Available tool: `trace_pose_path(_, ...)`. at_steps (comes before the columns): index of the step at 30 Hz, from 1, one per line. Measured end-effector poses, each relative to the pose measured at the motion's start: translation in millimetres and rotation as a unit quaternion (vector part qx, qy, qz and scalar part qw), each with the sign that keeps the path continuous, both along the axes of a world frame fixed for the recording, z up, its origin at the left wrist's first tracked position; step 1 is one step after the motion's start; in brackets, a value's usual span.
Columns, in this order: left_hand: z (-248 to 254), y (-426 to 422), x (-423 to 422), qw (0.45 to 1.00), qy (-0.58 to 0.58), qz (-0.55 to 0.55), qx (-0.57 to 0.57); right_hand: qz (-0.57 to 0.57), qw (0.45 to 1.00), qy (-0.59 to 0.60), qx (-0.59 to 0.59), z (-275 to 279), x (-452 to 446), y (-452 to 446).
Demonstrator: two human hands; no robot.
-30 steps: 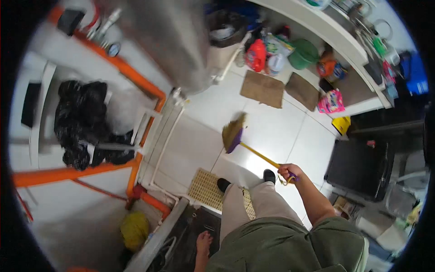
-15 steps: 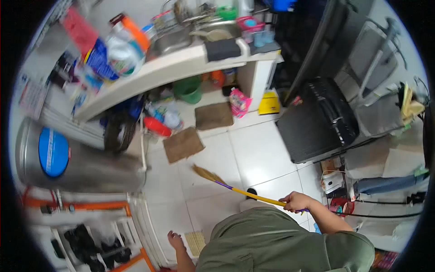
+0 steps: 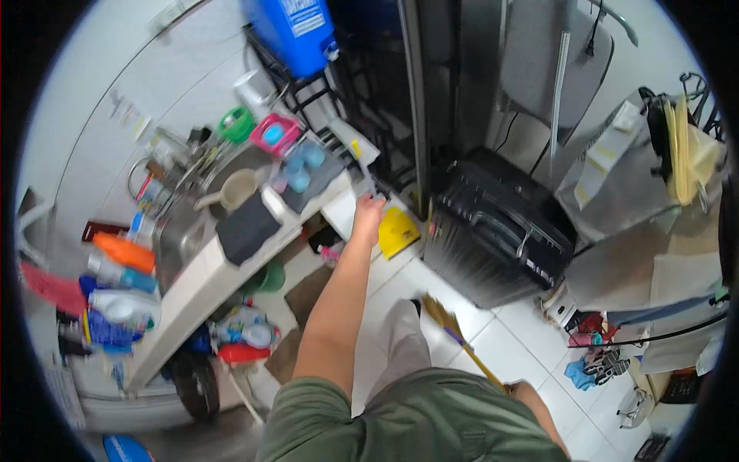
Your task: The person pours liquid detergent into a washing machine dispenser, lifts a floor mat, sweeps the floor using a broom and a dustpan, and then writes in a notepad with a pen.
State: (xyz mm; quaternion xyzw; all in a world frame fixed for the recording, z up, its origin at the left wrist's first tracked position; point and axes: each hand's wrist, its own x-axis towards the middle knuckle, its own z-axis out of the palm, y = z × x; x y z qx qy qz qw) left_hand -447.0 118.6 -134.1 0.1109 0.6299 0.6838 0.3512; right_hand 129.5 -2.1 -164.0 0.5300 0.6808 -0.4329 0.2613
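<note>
My left hand (image 3: 369, 215) is stretched far forward, its fingers closed around the upright pale handle of a yellow dustpan (image 3: 399, 233). The dustpan stands on the floor between the counter's end and a black suitcase. Low on the right, my right hand (image 3: 525, 391) grips the yellow stick of a broom (image 3: 479, 360), partly hidden by my shirt. The broom's straw head (image 3: 440, 314) rests close to the white tiles, beside my foot and near the suitcase.
The black suitcase (image 3: 500, 231) stands ahead on the right. At the left runs a counter (image 3: 192, 289) with a sink, bottles and cups. Brown mats (image 3: 308, 292) lie by it. A blue water container (image 3: 296, 35) stands beyond. Clothes hang at the right, above a blue cloth (image 3: 579, 375).
My left hand has gone from low beside my body to the dustpan's handle. The broom has shifted right with my right hand, and my view has turned right.
</note>
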Motion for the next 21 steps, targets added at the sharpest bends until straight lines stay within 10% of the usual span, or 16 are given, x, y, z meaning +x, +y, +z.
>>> trace_pose_path(4,-62.1,149.4,-119.9,0.991,0.049,0.051,-0.11,-0.123,0.992,-0.017,-0.011,5.5,-17.1,-0.1)
trace_pose_path(7,-99.9,222.6,-176.8,0.884,0.166,0.279,-0.336,-0.263,0.962,-0.018,-0.073,63.1,-65.0,2.6)
trace_pose_path(10,-85.2,253.1,-199.4,0.902,0.08,0.368,-0.213,-0.366,0.927,0.036,-0.076,63.7,-54.6,-18.6)
trace_pose_path(15,-135.1,268.4,-239.9,0.981,0.048,0.157,-0.104,-0.369,0.926,0.001,-0.079,92.7,-86.2,20.7)
trace_pose_path(17,-197.8,265.5,-248.6,0.922,0.349,0.088,-0.145,-0.294,0.952,-0.049,-0.063,92.6,-88.9,33.4)
trace_pose_path(19,-147.2,239.8,-185.1,0.846,0.509,0.052,-0.152,-0.183,0.979,-0.078,-0.032,62.5,-66.5,40.8)
trace_pose_path(21,-135.3,214.1,-141.0,0.85,0.51,-0.076,-0.104,-0.154,0.986,-0.068,-0.007,32.6,-41.6,41.4)
